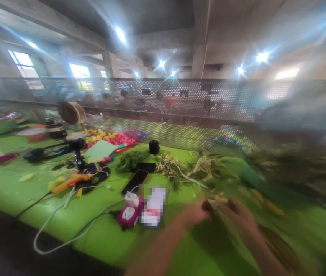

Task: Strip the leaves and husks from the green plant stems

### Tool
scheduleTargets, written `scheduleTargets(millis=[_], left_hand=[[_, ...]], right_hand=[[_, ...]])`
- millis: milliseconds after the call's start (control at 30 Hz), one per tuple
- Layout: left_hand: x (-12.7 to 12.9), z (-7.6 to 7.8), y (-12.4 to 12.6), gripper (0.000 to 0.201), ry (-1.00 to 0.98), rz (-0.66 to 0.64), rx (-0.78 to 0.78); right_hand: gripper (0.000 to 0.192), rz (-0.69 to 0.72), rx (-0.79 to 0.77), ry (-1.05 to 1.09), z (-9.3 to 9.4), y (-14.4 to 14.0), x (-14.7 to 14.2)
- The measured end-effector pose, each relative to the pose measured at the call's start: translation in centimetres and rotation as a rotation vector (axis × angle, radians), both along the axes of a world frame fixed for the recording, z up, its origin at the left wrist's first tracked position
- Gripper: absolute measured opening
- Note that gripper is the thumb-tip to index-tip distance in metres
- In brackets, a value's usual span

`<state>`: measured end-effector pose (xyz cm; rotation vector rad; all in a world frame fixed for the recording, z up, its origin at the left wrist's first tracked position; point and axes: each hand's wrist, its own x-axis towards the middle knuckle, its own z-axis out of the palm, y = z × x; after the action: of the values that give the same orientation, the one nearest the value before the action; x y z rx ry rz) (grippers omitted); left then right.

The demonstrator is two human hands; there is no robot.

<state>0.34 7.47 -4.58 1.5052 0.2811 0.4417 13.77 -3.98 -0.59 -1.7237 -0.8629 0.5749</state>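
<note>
My left hand (194, 212) and my right hand (239, 218) meet low in the frame over the green table (99, 234). Between them sits a small bundle of pale and green artificial foliage (217, 200), pinched by the fingers of both hands. The picture is blurred by motion, so the grip's detail is unclear. A larger mass of green leafy stems (289, 168) spreads to the right of my hands.
A black phone (135, 181) lies left of my hands, near a pink charger with a white cable (128, 214). An orange glue gun (71, 181), a small fan (71, 112) and coloured petals (113, 138) lie farther left. A perforated metal screen (180, 107) bounds the back.
</note>
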Motion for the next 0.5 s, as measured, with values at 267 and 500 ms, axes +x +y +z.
scheduleTargets(millis=[267,500], left_hand=[[0.6,-0.6,-0.2,0.03,0.094,0.151,0.113],[0.9,-1.4,-0.7,0.017,0.129,0.177,0.053]], right_hand=[[0.042,-0.058,0.057,0.012,-0.3,0.1,0.1],[0.03,-0.062,-0.036,-0.231,-1.0,0.1,-0.5]])
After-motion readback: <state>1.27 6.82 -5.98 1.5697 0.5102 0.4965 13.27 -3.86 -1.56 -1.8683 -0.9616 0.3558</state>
